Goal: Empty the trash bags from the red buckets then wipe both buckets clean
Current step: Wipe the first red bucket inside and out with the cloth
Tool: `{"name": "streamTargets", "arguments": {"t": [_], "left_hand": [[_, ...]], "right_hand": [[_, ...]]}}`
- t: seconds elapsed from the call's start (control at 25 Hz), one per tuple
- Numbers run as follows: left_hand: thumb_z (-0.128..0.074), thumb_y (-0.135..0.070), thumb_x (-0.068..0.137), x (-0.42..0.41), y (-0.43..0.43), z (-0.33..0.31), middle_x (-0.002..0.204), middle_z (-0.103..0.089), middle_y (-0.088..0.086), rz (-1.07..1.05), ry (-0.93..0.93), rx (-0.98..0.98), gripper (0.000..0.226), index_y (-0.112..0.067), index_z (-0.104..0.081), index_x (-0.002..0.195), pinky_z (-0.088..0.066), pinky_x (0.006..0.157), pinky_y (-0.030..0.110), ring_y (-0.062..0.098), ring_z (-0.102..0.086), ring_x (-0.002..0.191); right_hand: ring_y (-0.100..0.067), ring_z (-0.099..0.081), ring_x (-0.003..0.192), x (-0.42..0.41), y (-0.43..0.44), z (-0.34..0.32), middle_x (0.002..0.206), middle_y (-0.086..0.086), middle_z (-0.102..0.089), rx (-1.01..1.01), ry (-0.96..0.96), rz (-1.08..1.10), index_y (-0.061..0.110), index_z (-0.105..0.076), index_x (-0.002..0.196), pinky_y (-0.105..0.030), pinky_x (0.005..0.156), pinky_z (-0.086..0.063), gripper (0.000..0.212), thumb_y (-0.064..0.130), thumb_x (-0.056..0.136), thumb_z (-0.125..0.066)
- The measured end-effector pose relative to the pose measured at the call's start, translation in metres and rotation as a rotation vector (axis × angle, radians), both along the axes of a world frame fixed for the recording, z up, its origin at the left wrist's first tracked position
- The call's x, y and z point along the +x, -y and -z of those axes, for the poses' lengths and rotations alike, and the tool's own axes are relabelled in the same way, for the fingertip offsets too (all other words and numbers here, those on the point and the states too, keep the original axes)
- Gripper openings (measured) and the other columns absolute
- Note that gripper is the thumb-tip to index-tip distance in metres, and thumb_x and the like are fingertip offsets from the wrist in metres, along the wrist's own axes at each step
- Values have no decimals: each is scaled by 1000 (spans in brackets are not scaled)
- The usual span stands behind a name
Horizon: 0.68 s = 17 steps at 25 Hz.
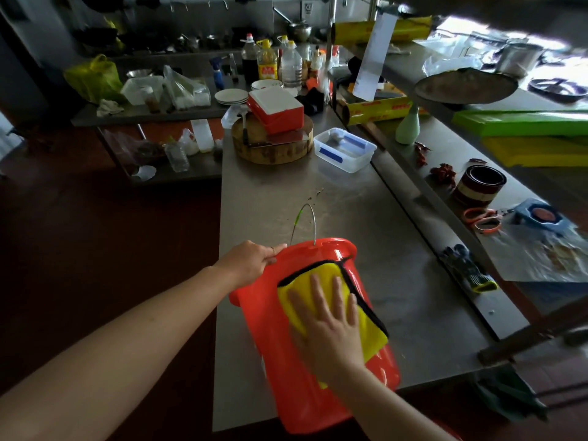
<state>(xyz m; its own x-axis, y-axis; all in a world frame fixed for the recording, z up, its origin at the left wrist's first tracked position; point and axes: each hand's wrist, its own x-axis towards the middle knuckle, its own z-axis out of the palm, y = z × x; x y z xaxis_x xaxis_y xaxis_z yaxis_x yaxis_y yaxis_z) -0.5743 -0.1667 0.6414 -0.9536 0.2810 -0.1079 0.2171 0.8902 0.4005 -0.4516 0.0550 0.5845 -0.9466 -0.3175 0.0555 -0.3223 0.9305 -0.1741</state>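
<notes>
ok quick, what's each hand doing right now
left hand: closed, gripping the rim of the red bucket
right hand: open, fingers flat, pressing the yellow cloth against the bucket's side
</notes>
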Motion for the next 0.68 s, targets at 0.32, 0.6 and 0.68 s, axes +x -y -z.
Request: {"name": "streamTargets", "arguments": {"t": [0.32,0.6,0.68], "left_hand": [[-50,-26,104,2,2,2,120,-71,-1,5,8,5,46,-39,-42,147,-52,91,26,14,-67,107],[-46,-20,105,2,-8,-1,122,-71,-5,-12,-39,3,46,-34,-43,148,-43,98,21,13,-63,117],[-47,-21,104,2,-10,-2,123,-70,-5,-17,-41,-8,46,-33,-44,148,-43,97,22,14,-63,117]], "right_hand": [[-33,20,153,2,-8,3,168,7,14,0,-20,15,56,-2,155,-57,122,2,65,73,96,-22],[-22,1,156,-17,-65,7,169,11,6,-358,335,443,65,7,148,-47,124,-16,65,74,94,-28],[-26,8,156,-9,-52,8,169,10,11,-260,244,389,64,12,148,-49,125,-11,65,75,93,-22]]}}
